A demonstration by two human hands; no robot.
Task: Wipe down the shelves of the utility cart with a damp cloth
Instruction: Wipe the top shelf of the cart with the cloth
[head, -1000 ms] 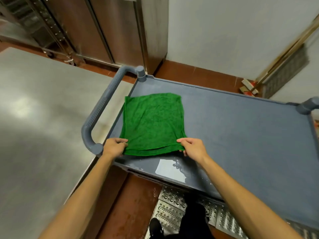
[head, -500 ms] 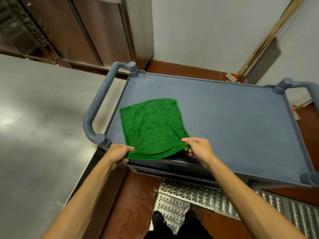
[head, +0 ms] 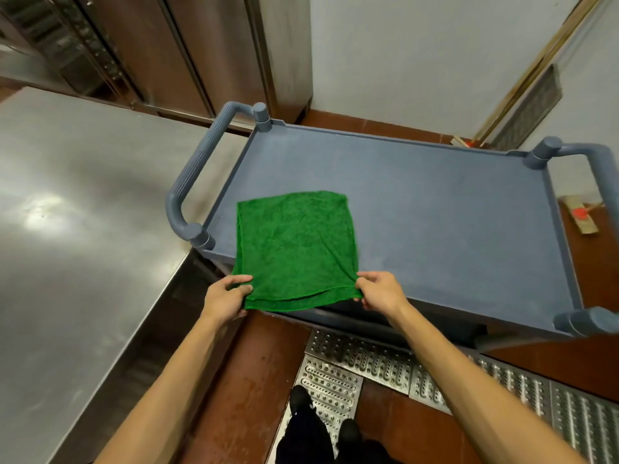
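While my left hand [head: 224, 301] and right hand [head: 380, 293] each pinch a near corner of the green cloth [head: 294, 246], spread at seven o'clock on the top shelf [head: 435, 202] of the utility cart [head: 191, 182], I judge any pull toward me could drag it off the edge.

1. The left hand [head: 224, 301] and the right hand [head: 382, 293] are both bare, skin showing from fingertips to wrist.
2. Behind each hand a bare forearm runs uncovered to the lower edge of view: the left forearm [head: 174, 390] and the right forearm [head: 469, 380].
3. Below and between the hands are black trousers [head: 301, 442], plain and dark.
4. Just above the trousers, nearer the hands, are black round-toed shoes [head: 299, 401].
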